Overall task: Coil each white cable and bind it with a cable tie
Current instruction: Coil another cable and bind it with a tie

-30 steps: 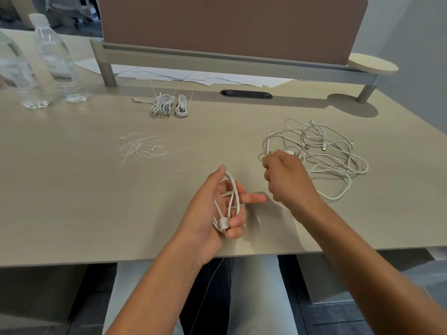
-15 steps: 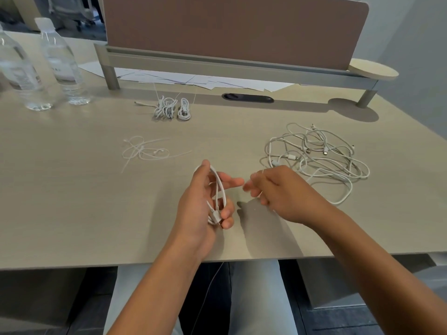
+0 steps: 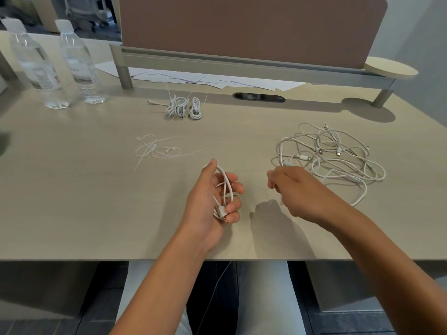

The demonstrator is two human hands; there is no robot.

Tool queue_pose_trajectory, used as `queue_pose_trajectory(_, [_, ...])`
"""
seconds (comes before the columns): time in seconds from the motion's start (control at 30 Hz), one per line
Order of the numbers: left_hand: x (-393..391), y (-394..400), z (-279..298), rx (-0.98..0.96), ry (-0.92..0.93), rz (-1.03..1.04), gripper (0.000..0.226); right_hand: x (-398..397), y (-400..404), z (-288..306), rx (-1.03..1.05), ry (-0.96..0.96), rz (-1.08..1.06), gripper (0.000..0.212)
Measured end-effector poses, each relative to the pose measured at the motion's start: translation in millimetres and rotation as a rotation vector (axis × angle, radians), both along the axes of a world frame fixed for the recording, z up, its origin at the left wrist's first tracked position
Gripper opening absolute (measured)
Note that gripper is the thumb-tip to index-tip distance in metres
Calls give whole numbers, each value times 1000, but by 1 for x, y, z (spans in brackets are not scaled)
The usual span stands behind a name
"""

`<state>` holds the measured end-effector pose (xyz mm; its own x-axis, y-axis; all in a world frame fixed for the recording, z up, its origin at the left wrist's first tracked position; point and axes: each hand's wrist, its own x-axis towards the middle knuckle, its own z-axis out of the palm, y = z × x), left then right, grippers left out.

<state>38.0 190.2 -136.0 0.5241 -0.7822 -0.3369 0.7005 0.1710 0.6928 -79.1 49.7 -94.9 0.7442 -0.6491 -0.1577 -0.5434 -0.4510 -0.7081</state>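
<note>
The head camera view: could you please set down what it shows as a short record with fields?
left hand: grips a coiled white cable, not yet tied
right hand: fingers curled; whether it holds anything cannot be told
loose cables: tangled pile on the table, right of the hands
cable ties: loose heap, left of centre
finished coils: bound bundles near the divider
bottles: two water bottles, far left
</note>
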Motion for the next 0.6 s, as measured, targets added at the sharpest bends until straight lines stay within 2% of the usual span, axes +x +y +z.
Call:
queue_pose_trajectory(0.1, [1, -1, -1, -6, 16, 2, 47, -1, -5, -4, 199, -88, -90, 35])
queue_pose_trajectory(0.3, [4, -2, -3, -15, 25, 2, 46, -9, -7, -7, 153, -156, 3, 26])
queue_pose_trajectory(0.4, [5, -3, -3, -15, 23, 6, 46, -9, -7, -9, 127, -199, 35, 32])
queue_pose_trajectory(0.53, [3, -5, -2, 24, -35, 37, 45, -3, -8, -9, 248, -348, -76, 32])
queue_pose_trajectory(0.6, [1, -5, -1, 37, -67, 36, 45, 0, -10, -10, 239, -391, -167, 30])
